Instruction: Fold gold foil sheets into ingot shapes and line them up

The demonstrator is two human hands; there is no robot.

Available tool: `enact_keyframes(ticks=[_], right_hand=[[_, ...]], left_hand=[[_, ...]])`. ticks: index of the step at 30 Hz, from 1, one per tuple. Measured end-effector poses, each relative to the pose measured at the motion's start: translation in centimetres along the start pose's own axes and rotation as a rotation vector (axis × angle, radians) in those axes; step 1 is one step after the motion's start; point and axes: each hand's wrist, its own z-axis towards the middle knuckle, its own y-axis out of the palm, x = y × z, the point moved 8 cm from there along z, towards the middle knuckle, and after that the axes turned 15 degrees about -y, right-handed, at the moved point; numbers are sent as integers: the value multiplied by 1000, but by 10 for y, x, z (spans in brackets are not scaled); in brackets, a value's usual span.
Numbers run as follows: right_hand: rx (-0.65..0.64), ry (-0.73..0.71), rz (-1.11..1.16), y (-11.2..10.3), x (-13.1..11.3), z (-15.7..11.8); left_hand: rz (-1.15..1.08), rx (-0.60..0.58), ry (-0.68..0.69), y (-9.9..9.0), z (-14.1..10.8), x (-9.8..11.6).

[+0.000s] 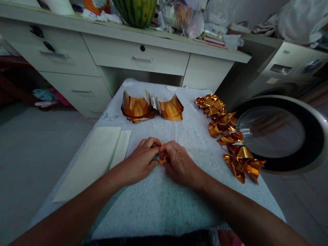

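Note:
Between my two hands, low over the middle of the cloth-covered table [164, 205], is a small piece of gold foil paper [162, 162], mostly hidden by fingers. My left hand [143, 159] pinches it from the left, thumb below and fingers curled above. From the right, my right hand [178, 162] closes on the same piece, its fingertips close to the left ones. Beyond them stand two curved stacks of gold foil sheets, a left stack [137, 106] and a right stack [171, 108]. Several folded gold foil pieces [221, 124] lie in a row along the table's right side.
Folded pale paper sheets [89, 160] lie at the table's left. Behind stands a white drawer desk [164, 58] bearing a watermelon [135, 12] and a glass bowl [176, 15]. To the right, a washing machine's round door [276, 133] hangs open beside the table.

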Motion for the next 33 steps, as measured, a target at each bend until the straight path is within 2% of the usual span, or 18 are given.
enact_keyframes(ticks=[13, 19, 26, 33], right_hand=[[6, 2, -52, 4, -2, -2], [38, -33, 63, -4, -2, -6], [-59, -58, 152, -12, -2, -8], [-58, -67, 101, -15, 0, -6]], left_hand=[[-1, 19, 39, -2, -1, 1], [-2, 33, 33, -5, -3, 3], [-21, 48, 46, -9, -6, 8], [-21, 61, 54, -12, -9, 11]])
